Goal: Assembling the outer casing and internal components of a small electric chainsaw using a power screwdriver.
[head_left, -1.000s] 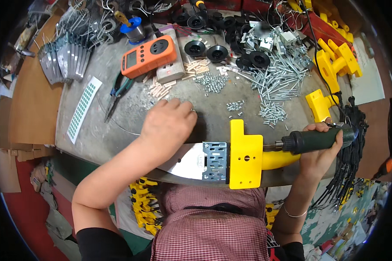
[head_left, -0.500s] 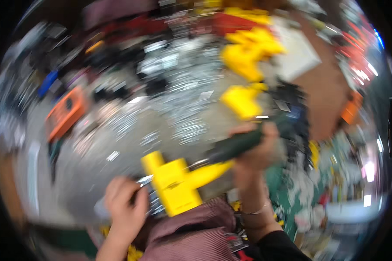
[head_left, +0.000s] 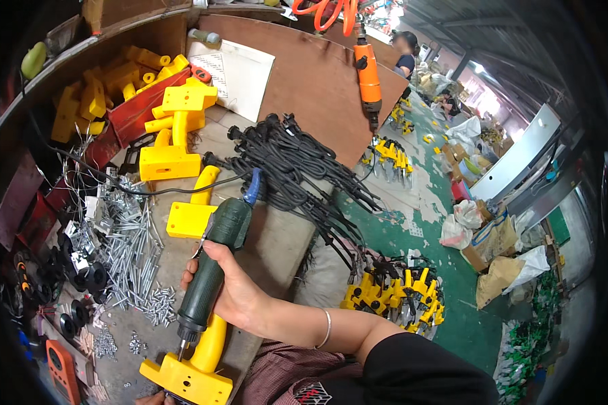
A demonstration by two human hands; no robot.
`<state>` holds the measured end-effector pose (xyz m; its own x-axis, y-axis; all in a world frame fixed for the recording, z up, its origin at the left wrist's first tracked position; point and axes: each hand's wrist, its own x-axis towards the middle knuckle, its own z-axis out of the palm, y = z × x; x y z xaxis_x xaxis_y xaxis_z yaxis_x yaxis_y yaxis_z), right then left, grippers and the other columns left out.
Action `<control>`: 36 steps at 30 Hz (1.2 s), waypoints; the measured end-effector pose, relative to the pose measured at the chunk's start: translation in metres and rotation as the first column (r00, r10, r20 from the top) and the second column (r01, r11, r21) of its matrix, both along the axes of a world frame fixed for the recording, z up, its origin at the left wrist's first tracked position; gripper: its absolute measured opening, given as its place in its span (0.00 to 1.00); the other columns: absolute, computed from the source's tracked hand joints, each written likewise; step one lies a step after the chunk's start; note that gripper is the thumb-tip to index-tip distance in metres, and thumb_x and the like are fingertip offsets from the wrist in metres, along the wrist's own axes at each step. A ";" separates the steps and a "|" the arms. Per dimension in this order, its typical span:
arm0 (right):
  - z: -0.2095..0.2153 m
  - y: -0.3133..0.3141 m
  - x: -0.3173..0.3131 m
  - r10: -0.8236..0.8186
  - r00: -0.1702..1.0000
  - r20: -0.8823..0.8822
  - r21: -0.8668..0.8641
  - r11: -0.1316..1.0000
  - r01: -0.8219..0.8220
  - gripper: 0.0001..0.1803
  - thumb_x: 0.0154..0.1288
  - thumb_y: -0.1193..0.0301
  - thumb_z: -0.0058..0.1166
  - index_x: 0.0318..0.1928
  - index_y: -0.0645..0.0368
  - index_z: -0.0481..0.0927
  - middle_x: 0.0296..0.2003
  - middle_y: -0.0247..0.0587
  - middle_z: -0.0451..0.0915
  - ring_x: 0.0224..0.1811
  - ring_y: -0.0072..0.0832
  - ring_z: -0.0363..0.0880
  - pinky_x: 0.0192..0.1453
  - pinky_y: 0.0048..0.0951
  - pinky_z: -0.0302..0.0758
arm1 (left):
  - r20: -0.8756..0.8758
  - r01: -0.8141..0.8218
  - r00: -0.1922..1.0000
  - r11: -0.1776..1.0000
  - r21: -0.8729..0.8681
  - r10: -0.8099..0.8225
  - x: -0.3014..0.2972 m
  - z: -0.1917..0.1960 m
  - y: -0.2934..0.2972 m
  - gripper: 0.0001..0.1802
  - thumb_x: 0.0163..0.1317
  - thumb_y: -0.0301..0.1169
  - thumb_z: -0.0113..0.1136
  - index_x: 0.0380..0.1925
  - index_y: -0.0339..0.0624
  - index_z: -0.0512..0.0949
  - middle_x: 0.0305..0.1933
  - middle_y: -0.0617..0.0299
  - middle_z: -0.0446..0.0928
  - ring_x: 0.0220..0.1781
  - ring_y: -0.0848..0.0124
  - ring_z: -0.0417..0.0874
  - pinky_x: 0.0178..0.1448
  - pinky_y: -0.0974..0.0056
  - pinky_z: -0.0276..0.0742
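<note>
My right hand (head_left: pixel 240 287) is wrapped round a dark green electric screwdriver (head_left: pixel 216 253), which slants down to the left. Its thin bit reaches a yellow plastic tool housing (head_left: pixel 189 381) with a rounded handle, at the lower edge. Only a few fingers of my left hand (head_left: pixel 157 398) show, closed at the lower left edge of that housing; the rest is out of the picture. Another yellow housing (head_left: pixel 190 219) lies just beyond the screwdriver, with more yellow housings (head_left: pixel 169 162) behind it.
Loose long screws (head_left: pixel 132 236) and short screws (head_left: pixel 157 307) lie left. Black cords (head_left: pixel 297 169) are bundled at the table's right. An orange air screwdriver (head_left: pixel 367 74) hangs from a coiled hose. A red bin (head_left: pixel 142 111) stands far left. Yellow assemblies (head_left: pixel 398 297) are piled lower right.
The view has swung to the right and sharpened. The screwdriver, held level before, now points down with its bit at the yellow housing. My left hand has mostly left the picture.
</note>
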<state>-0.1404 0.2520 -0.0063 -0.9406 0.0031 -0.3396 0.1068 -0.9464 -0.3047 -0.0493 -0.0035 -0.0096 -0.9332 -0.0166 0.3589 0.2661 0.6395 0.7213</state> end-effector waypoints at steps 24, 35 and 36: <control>0.019 -0.014 0.001 -0.144 0.989 -0.044 0.282 0.948 0.150 0.20 0.63 0.55 0.60 0.42 0.56 0.69 0.29 0.33 0.74 0.32 0.26 0.75 0.48 0.34 0.75 | 0.212 -0.120 0.974 0.979 0.162 0.084 0.000 -0.003 -0.003 0.06 0.45 0.18 0.66 0.27 0.33 0.83 0.27 0.54 0.78 0.31 0.62 0.78 0.37 0.63 0.73; 0.016 0.027 0.035 -0.130 0.958 -0.255 0.274 0.941 0.200 0.20 0.70 0.54 0.45 0.49 0.57 0.67 0.26 0.27 0.64 0.28 0.18 0.64 0.40 0.26 0.67 | 0.132 0.126 0.988 0.909 -0.397 -0.079 0.027 0.005 0.005 0.55 0.40 0.61 0.71 0.63 0.35 0.67 0.63 0.49 0.71 0.64 0.50 0.71 0.64 0.44 0.63; 0.012 0.026 0.039 -0.116 0.961 -0.250 0.245 0.953 0.179 0.20 0.69 0.53 0.45 0.49 0.57 0.67 0.26 0.27 0.64 0.27 0.18 0.64 0.40 0.25 0.67 | 0.134 0.126 0.988 0.909 -0.396 -0.078 0.026 0.003 0.005 0.55 0.40 0.61 0.71 0.63 0.35 0.67 0.63 0.49 0.71 0.64 0.50 0.71 0.64 0.44 0.63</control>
